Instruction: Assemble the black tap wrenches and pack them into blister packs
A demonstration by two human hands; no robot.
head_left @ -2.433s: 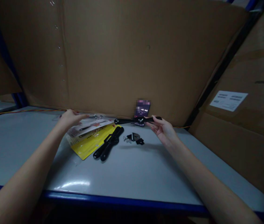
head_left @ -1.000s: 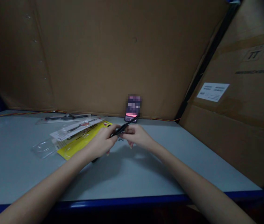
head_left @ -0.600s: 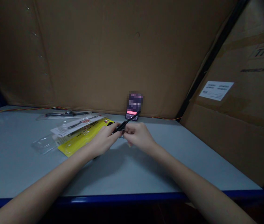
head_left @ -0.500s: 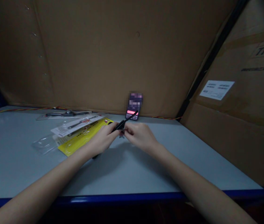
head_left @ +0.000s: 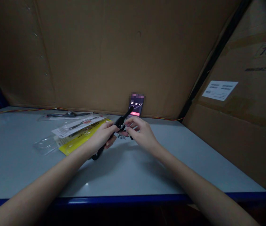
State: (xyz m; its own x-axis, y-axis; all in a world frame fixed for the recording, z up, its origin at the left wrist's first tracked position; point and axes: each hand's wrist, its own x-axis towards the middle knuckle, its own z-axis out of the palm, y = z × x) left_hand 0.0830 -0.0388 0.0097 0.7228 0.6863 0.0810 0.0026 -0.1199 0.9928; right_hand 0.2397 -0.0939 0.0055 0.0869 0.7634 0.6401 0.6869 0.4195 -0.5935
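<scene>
My left hand (head_left: 105,136) is wrapped round a long black tool (head_left: 121,121) with small silver metal fittings at its middle. The tool slants, its thin black end up toward the phone and its thicker end (head_left: 97,155) down below my left wrist. My right hand (head_left: 139,129) has its thumb and forefinger pinched at a small silver piece (head_left: 122,126) on the tool. Below the fingertips hangs another shiny metal part (head_left: 122,137). The tool's exact kind cannot be made out, and my fingers hide part of its middle.
A phone (head_left: 136,105) showing a timer leans against the cardboard wall (head_left: 88,62). At left on the grey table (head_left: 133,175) lie a yellow card (head_left: 68,147), a white printed card (head_left: 78,125), clear plastic packaging (head_left: 44,146) and another packaged tool (head_left: 62,115). A cardboard box (head_left: 243,125) stands at right.
My right hand's fingers have opened out from a tighter curl and now show the metal fittings. The tool has turned a little, its thicker lower end showing more.
</scene>
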